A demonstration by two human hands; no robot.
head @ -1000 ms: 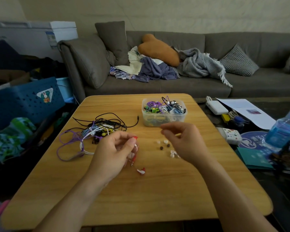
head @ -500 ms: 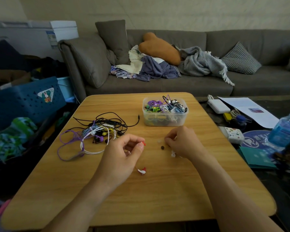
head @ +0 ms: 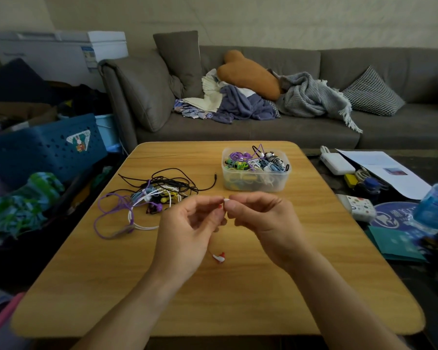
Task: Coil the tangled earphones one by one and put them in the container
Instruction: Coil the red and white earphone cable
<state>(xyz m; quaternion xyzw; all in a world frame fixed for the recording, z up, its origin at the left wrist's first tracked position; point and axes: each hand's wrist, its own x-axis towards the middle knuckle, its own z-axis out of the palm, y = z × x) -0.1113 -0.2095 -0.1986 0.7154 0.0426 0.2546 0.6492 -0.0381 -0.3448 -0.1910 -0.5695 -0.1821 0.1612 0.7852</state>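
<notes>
My left hand (head: 187, 228) holds a red-and-white earphone up over the table, one red earbud pinched at its fingertips. Its other earbud (head: 219, 257) hangs on a thin cord and lies on the wood below. My right hand (head: 261, 218) meets the left at the fingertips and pinches a small white ear tip against that bud. A tangle of black, purple, white and yellow earphones (head: 152, 195) lies to the left. The clear plastic container (head: 256, 183) with several coiled earphones stands behind my hands.
The wooden table (head: 111, 286) ends at a grey sofa with cushions and clothes. A blue crate (head: 43, 150) stands left of the table. On the right lie a white charger (head: 336, 162), papers, a spotted case (head: 359, 205) and a water bottle (head: 435, 205).
My right hand left the small tips on the table, rose and came to the left hand's fingertips with a white tip. The left hand lifted the earbud slightly.
</notes>
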